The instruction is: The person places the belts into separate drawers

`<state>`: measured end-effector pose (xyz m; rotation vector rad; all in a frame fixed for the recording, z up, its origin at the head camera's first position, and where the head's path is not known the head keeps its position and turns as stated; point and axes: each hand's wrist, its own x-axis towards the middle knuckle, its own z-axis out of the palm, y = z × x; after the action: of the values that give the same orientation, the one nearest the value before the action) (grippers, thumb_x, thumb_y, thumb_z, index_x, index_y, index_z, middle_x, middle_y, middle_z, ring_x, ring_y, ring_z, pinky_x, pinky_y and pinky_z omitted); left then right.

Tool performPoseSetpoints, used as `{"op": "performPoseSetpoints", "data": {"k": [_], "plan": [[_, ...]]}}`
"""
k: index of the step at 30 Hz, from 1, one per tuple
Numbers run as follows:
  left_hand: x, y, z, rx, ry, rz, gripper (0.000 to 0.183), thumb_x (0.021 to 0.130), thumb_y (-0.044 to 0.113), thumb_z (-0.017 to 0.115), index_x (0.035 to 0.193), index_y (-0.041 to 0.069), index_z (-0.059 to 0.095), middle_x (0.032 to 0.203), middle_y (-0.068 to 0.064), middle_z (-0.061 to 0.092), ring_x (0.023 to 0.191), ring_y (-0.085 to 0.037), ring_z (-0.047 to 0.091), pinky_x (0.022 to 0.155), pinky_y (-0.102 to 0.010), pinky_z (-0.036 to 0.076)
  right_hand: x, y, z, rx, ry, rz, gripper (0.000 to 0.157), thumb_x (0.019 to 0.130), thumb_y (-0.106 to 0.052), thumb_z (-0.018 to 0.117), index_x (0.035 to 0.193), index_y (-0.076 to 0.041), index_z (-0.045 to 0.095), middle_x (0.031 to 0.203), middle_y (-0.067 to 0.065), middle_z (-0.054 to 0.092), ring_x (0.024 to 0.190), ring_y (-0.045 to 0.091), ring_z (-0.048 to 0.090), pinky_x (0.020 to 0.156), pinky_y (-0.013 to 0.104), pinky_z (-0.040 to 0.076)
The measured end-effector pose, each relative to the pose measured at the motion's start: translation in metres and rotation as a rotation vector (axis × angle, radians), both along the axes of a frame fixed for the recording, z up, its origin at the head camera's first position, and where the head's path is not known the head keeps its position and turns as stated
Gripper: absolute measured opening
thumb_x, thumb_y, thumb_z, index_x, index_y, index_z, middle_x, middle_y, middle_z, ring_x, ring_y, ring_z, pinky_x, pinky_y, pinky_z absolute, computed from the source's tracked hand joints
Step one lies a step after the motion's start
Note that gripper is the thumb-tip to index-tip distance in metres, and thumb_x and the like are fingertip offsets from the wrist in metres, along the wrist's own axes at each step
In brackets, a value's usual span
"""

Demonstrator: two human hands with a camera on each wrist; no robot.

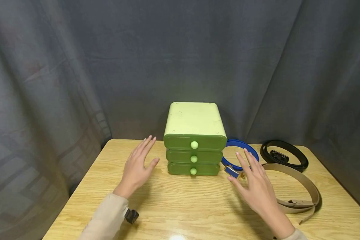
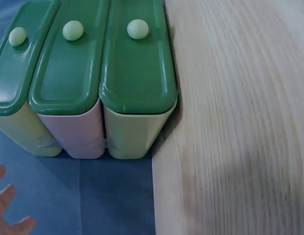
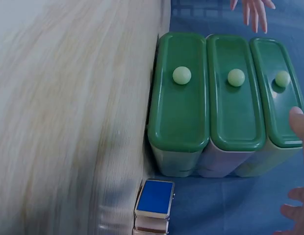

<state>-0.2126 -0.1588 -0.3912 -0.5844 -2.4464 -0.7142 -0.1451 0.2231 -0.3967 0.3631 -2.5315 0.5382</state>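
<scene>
A small three-drawer cabinet with a pale green top, green drawer fronts and round knobs stands at the back middle of the table, all drawers closed. My left hand hovers to its left with fingers spread, holding nothing. On the other side, my right hand is held over the table, fingers straight and apart, also holding nothing. Beyond its fingertips lies a coiled blue belt with a blue-faced buckle. A coiled tan belt lies to the right of that hand, partly hidden behind it.
A coiled black belt lies at the back right of the wooden table. Grey curtains hang behind the table and along both sides. A black strap piece is on the left sleeve's wrist.
</scene>
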Motion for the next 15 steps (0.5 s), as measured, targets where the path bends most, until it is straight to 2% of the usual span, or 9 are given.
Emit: {"op": "performPoseSetpoints", "data": {"k": [7,15], "plan": [[-0.008,0.0,0.001,0.145,-0.039,-0.107,0.058,0.103,0.034,0.051,0.157,0.023,0.032,0.161,-0.001,0.028,0.145,-0.03,0.029,0.11,-0.061,0.027,0.0,-0.008,0.001,-0.052,-0.001,0.01,0.083,0.09,-0.041,0.072,0.158,-0.027,0.027,0.164,0.007,0.018,0.144,0.041,0.024,0.109,0.065,0.025],[-0.02,0.003,0.011,0.317,-0.125,-0.236,0.051,0.106,0.026,0.046,0.156,0.023,0.034,0.161,0.003,0.026,0.147,-0.024,0.024,0.115,-0.059,0.019,0.001,-0.016,0.0,-0.077,0.015,0.003,0.084,0.088,-0.039,0.076,0.157,-0.029,0.029,0.163,0.005,0.022,0.139,0.044,0.033,0.099,0.071,0.034]]}}
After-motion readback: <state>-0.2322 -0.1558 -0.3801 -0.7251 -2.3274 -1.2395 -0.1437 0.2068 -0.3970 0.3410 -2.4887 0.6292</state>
